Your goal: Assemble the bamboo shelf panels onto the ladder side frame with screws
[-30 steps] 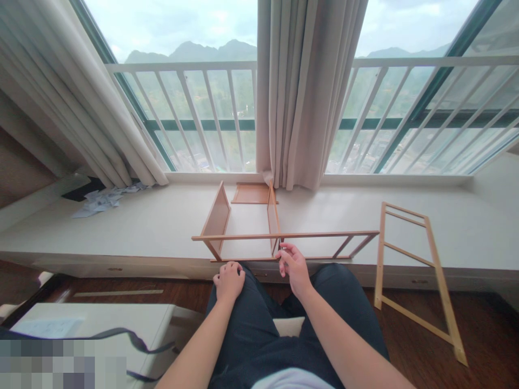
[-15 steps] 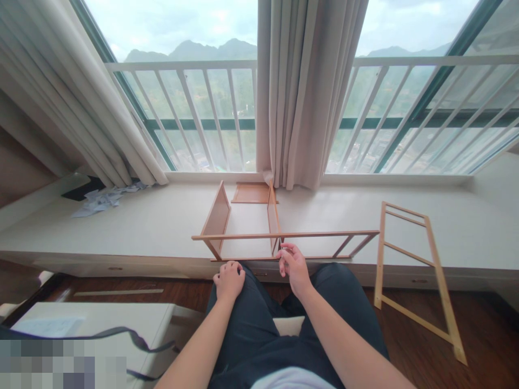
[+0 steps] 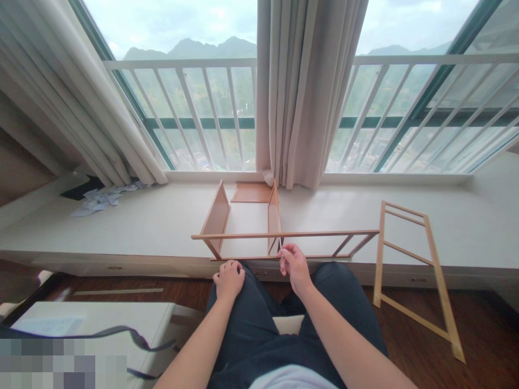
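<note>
My right hand (image 3: 292, 265) is closed in a pinch around a thin metal rod (image 3: 280, 244), which looks like a hex key. The rod points up at the wooden frame (image 3: 239, 236), where an upright panel (image 3: 273, 212) meets the frame's near rail. Another panel (image 3: 215, 213) stands upright at the frame's left end. My left hand (image 3: 229, 281) rests on my left knee with its fingers bent loosely over it and holds nothing that I can see. The frame lies on its side along the near edge of the white window ledge (image 3: 141, 227).
A second, ladder-like wooden frame (image 3: 441, 289) leans against the ledge at the right. Behind the panels lies a small flat board (image 3: 253, 193). Paper scraps (image 3: 99, 200) lie at the far left. A white box-like surface with a dark strap (image 3: 140, 343) stands at lower left.
My right hand has turned slightly, and the thin rod in its fingers now shows lighter and more upright. My left hand and the frame have stayed in place.
</note>
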Motion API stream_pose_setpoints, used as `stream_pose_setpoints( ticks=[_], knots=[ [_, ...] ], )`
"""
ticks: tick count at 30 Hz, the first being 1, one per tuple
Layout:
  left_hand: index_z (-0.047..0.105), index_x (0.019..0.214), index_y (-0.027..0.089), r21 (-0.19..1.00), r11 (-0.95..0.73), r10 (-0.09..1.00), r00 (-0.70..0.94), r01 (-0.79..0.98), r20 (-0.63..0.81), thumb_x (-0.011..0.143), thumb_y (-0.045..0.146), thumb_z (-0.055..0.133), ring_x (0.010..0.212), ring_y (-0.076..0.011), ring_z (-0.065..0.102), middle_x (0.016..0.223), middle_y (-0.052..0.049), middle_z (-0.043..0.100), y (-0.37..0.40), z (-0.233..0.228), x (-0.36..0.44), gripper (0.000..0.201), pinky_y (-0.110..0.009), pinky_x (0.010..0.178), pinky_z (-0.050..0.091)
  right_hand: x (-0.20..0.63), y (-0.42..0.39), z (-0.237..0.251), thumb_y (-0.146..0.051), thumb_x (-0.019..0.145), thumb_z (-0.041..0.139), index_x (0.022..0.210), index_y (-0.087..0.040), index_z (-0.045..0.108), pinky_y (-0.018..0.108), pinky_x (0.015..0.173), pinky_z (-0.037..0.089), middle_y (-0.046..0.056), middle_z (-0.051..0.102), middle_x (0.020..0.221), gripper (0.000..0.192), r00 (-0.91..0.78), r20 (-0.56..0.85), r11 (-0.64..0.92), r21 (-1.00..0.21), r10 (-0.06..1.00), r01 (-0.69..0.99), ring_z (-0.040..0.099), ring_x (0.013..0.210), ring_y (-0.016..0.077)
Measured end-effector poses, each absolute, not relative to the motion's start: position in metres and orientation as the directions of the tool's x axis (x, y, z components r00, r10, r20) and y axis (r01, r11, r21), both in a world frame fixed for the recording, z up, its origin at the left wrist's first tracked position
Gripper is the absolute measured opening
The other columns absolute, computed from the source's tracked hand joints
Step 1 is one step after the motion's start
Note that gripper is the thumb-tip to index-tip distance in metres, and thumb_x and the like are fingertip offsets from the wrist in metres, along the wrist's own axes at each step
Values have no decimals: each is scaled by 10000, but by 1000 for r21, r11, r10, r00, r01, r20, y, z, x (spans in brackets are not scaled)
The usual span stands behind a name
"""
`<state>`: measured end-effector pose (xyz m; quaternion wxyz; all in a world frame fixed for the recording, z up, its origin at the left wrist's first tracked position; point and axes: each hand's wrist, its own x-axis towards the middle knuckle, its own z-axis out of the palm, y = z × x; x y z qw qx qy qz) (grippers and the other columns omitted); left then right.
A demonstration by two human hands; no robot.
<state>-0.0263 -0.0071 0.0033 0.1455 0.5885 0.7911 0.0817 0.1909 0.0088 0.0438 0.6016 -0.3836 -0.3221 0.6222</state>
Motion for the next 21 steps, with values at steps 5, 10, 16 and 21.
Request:
stream_pose_setpoints(
  ticks=[5,10,16,21],
  knots=[
    [665,942,263,297,295,954,-266,908,-135,921,292,501,1204,-273,523,1216,-55,662,-7,4,-26,167,-488,1013,369,191,9,44,-424,767,771,935,-214,561,170,333,344,-27,656,738,341,17,-96,-74,-859,995,-507,446,420,67],
    [669,949,267,289,301,952,-268,909,-147,923,295,494,1212,-269,523,1237,-50,656,-7,6,-25,179,-483,1015,370,192,9,44,-435,768,765,925,-212,568,171,335,349,-25,656,740,337,15,-104,-83,-859,994,-506,451,426,69],
    [670,955,264,288,306,950,-271,907,-156,926,294,489,1219,-273,517,1239,-60,655,-7,8,-24,186,-480,1016,368,193,9,44,-470,773,751,915,-212,564,177,335,350,-20,655,744,349,13,-126,-103,-861,992,-499,454,432,74],
    [670,950,264,293,307,950,-272,906,-154,926,297,499,1210,-272,519,1235,-60,658,-7,7,-24,176,-482,1011,364,193,8,41,-487,770,741,918,-212,568,182,334,352,-15,652,744,358,12,-141,-115,-855,990,-505,466,441,83]
  ],
)
